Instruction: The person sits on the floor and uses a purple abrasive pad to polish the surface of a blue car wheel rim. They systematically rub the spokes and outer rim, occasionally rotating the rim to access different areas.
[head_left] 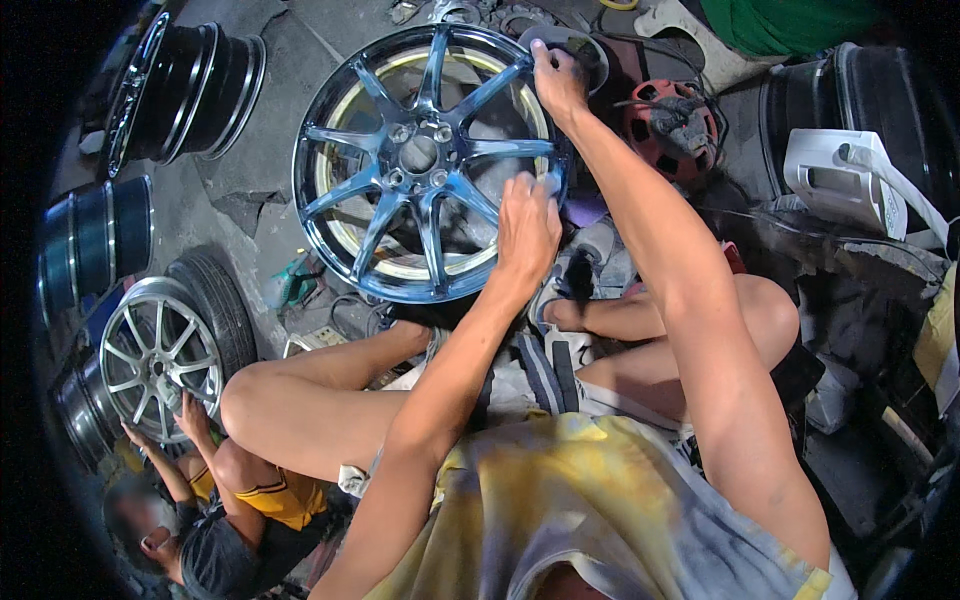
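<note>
One right hand (560,85) grasps the outer lip of a dark blue, mirror-finished multi-spoke alloy wheel (440,160) at its upper right, thumb over the edge and the other fingers mostly out of sight. The left hand (527,225) is at the same wheel's lower-right edge, fingers curled near the ends of the spokes; they are blurred, and I cannot tell whether anything is pinched in them. The wheel is just beyond the person's feet, in the upper middle of the view, its face turned to the camera; a pale yellow ring shows between the spokes.

Its left edge borders grey floor (245,150), the widest open room nearby, narrowing toward a teal object (295,281) below. The right edge has little room: a red, round, perforated piece (672,125) lies near, with cables around it, and farther out a white plastic housing (840,180) stands before dark wheel barrels (860,110). The bent knees bound the space below.

Across the floor at far left are a chrome wheel (185,90) and a blue-black barrel (100,240). Lower, a co-worker's hands (192,417) touch a silver multi-spoke wheel (160,360) beside a black tyre (232,320).
</note>
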